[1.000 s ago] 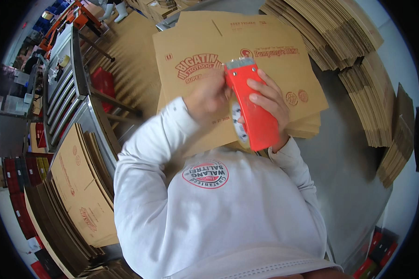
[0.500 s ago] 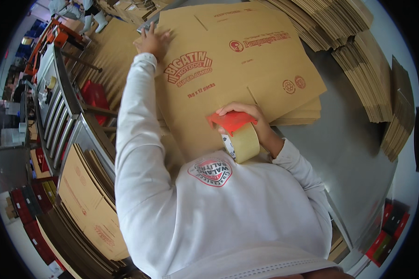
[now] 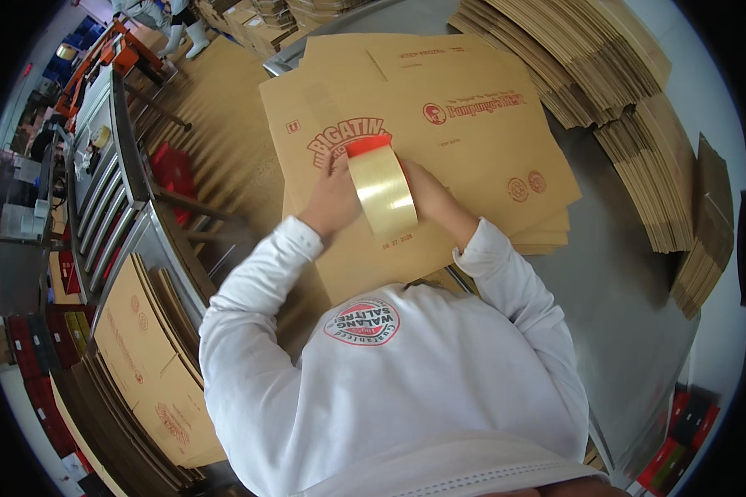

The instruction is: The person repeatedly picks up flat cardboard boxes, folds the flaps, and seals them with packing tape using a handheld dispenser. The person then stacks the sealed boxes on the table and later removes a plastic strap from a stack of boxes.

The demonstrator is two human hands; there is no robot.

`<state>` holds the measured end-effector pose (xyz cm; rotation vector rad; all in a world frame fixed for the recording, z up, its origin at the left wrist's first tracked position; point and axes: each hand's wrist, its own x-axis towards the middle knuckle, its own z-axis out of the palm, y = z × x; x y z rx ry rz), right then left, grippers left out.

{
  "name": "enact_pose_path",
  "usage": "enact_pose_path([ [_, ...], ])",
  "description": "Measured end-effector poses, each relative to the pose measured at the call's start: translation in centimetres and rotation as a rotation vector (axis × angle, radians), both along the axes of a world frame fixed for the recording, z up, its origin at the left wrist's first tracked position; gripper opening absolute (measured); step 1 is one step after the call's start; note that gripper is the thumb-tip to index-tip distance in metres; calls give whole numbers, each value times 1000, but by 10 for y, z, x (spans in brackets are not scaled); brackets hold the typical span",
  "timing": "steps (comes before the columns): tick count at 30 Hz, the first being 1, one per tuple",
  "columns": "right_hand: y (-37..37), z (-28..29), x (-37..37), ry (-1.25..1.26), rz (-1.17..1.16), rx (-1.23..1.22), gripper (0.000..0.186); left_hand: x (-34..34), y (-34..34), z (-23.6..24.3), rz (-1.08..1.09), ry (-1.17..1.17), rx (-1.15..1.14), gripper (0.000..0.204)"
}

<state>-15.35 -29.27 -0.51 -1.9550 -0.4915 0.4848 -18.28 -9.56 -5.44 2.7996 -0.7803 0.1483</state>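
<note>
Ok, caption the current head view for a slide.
Left hand and right hand flank a red tape dispenser over flat cardboard.

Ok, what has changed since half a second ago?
The left hand came back from the cardboard's far-left corner to the tape roll's left side; its grip is unclear. The right hand, holding the red dispenser, moved forward and leftward. The cardboard stacks at right stayed put.

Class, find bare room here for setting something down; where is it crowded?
The grey metal tabletop has bare room between the flat brown cardboard and the folded brown cardboard stacks at right. It is crowded above that cardboard: left hand and right hand flank a yellowish tape roll in a red dispenser.
</note>
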Motion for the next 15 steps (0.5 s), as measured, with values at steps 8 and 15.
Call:
enact_pose_path([
  [8, -19, -25, 2, 292, -162, 344, 45, -13, -13, 14, 109, -48, 30, 75],
  [15, -94, -18, -54, 508, -375, 593, 30, -68, -22, 49, 337, 21, -92, 91],
])
